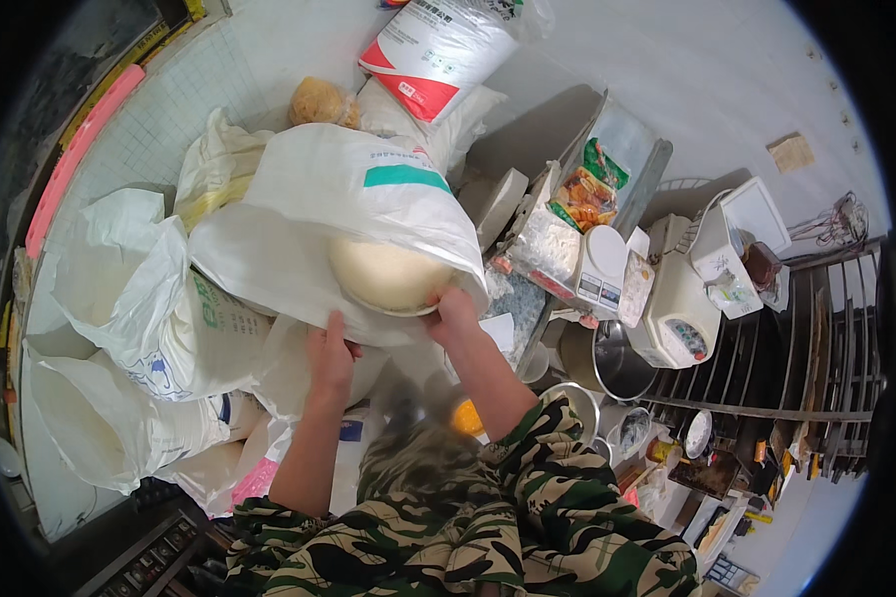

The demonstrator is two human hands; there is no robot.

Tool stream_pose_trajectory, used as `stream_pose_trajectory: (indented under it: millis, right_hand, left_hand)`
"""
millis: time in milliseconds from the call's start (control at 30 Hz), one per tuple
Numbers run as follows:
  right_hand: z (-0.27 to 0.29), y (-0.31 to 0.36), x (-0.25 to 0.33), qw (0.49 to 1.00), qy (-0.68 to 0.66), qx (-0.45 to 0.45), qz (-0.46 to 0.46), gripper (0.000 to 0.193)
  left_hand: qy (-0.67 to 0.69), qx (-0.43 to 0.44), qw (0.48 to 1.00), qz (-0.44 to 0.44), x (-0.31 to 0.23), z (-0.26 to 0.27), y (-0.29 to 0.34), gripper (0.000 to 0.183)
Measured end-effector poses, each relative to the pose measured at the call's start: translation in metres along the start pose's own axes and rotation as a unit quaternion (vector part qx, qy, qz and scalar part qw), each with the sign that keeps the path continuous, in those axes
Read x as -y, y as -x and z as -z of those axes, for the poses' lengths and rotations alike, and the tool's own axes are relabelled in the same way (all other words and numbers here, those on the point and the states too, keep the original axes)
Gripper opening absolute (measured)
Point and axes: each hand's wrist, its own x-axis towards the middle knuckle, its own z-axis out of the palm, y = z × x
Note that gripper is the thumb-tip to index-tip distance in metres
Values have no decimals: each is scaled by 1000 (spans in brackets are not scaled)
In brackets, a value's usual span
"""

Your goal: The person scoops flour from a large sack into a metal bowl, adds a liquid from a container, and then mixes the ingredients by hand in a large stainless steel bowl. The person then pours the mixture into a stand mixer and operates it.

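Observation:
A large white woven sack (294,194) with a green stripe leans in front of me, its mouth turned toward me. Inside that mouth is a round, pale cream bowl (383,271), partly covered by the sack's upper flap. Whether the bowl holds flour or shows its bare surface, I cannot tell. My right hand (454,316) is closed on the bowl's near right rim. At the sack's lower lip, my left hand (331,356) pinches the white edge, with its thumb up. The sack's depth is hidden.
Several open white sacks (119,269) crowd the left. A stacked red-and-white sack (438,60) and a tan bag (324,102) sit behind. To the right are a small kitchen scale (599,269), a larger white scale (675,313), a metal pot (622,363) and a slatted rack (806,328).

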Motion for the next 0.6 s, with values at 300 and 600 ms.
stream_pose_trajectory:
  millis: [300, 600]
  right_hand:
    - [-3, -4, -6, 1000, -1, -17, 9, 44]
    - [34, 122, 16, 999, 42, 1, -25, 28]
  left_hand:
    - [-36, 8, 999, 28, 6, 6, 2, 39]
    - [-114, -26, 993, -19, -31, 27, -16, 35]
